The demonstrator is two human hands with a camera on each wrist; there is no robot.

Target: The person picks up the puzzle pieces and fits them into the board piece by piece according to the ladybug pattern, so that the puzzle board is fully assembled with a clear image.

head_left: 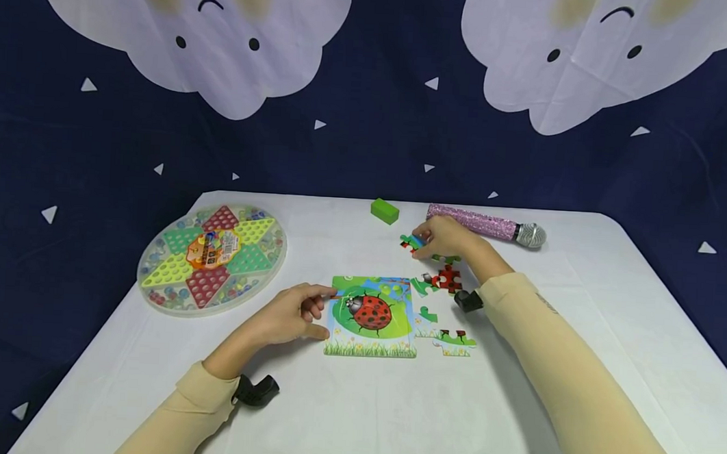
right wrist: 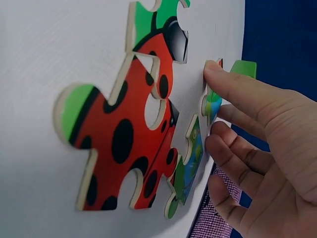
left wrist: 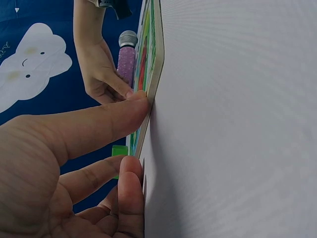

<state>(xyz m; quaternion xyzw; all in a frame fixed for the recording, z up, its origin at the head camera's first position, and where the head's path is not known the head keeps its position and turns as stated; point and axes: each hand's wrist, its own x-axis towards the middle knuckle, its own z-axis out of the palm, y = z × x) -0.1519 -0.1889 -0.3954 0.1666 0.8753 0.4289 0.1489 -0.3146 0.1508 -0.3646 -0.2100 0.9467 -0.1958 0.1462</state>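
Note:
A square ladybug picture board [head_left: 371, 316] lies flat on the white table. My left hand [head_left: 294, 312] is at its left edge, thumb and index finger spread apart and touching it. In the left wrist view the thumb [left wrist: 133, 109] rests on the board's rim. Beyond the board, my right hand [head_left: 446, 237] pinches a small green, blue and red puzzle piece [right wrist: 213, 103] between thumb and fingers, close to the tabletop. Near that hand lie a red spotted puzzle piece [right wrist: 121, 141], a green and blue piece [right wrist: 190, 153] and a green piece with the ladybug's head [right wrist: 171, 37].
More puzzle pieces [head_left: 456, 343] lie right of the board. A pink glittery microphone [head_left: 481, 223] lies behind the right hand, with a green block [head_left: 385, 211] at the back. On the left sits a round Chinese checkers set [head_left: 214, 257] with marbles. A dark cloud-print cloth [head_left: 380, 145] hangs behind.

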